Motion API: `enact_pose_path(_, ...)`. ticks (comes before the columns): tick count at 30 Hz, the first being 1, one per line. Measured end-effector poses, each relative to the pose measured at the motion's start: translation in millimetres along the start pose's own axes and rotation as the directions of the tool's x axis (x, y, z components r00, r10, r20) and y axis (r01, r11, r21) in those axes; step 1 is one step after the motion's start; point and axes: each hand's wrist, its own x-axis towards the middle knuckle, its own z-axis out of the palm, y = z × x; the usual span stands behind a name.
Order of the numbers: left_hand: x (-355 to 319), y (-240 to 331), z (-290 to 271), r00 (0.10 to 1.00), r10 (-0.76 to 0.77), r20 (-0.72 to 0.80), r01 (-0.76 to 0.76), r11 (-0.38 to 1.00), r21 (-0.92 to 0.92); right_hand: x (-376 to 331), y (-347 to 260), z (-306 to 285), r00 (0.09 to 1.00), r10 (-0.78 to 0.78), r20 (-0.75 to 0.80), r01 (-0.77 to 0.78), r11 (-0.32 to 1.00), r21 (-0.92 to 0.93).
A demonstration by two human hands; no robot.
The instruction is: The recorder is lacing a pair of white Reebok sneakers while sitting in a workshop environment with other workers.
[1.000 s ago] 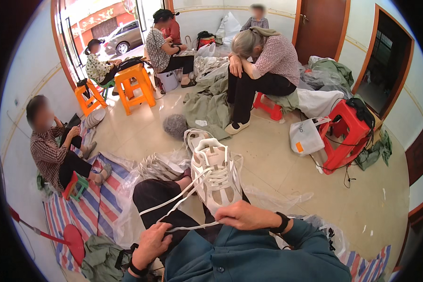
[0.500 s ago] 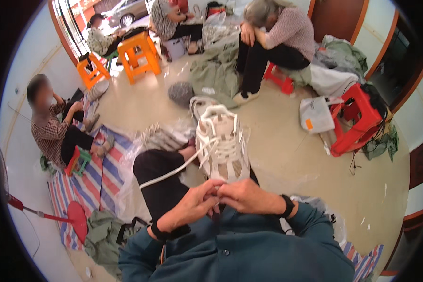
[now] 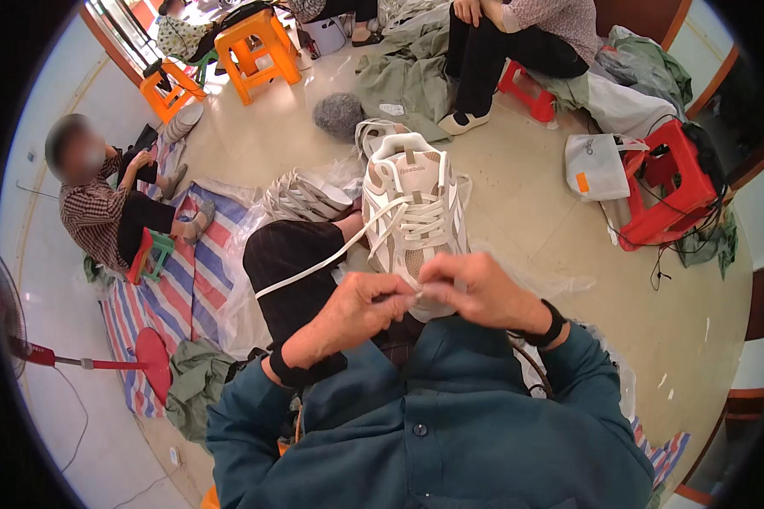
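A white and beige sneaker (image 3: 412, 174) rests before me at my knees, its toe nearest me and its tongue pointing away. One long white shoelace (image 3: 310, 270) runs from its lacing out to the left over my dark trouser leg. My left hand (image 3: 361, 307) is closed in a pinch just left of the toe. Thumb and fingers of my right hand (image 3: 475, 288) also pinch together, meeting the left fingertips over the toe. Something tiny and pale shows between the fingertips, too small to name.
Several more shoes (image 3: 301, 197) lie on clear plastic left of the sneaker. A grey fuzzy ball (image 3: 338, 115) and green cloth (image 3: 407, 76) are beyond. Seated people surround me, one on the striped sheet (image 3: 216, 233). Right stand a white bag (image 3: 596, 165) and red stool (image 3: 675, 187).
My hands have moved away from my body, over the sneaker's toe, and the right hand's fingers have lifted and spread a little. The whole view has tilted downward.
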Motion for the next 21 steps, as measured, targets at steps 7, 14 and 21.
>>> enact_pose_path(7, 49.3, 1.6, -31.1, 0.916, 0.249, -0.315, -0.176, 0.954, 0.242, 62.1, 54.0, -40.0, 0.875, -0.176, -0.452, 0.045, 0.957, -0.285)
enact_pose_path(14, 95.5, -9.3, -40.4, 0.831, 0.401, -0.385, -0.200, 0.862, 0.466, 94.4, 94.9, -21.3, 0.863, -0.218, -0.456, 0.074, 0.947, -0.313)
enact_pose_path(21, 102.8, -8.5, -37.1, 0.843, 0.443, -0.307, -0.149, 0.739, 0.657, 90.3, 98.2, -17.5, 0.873, -0.181, -0.453, 0.038, 0.951, -0.308)
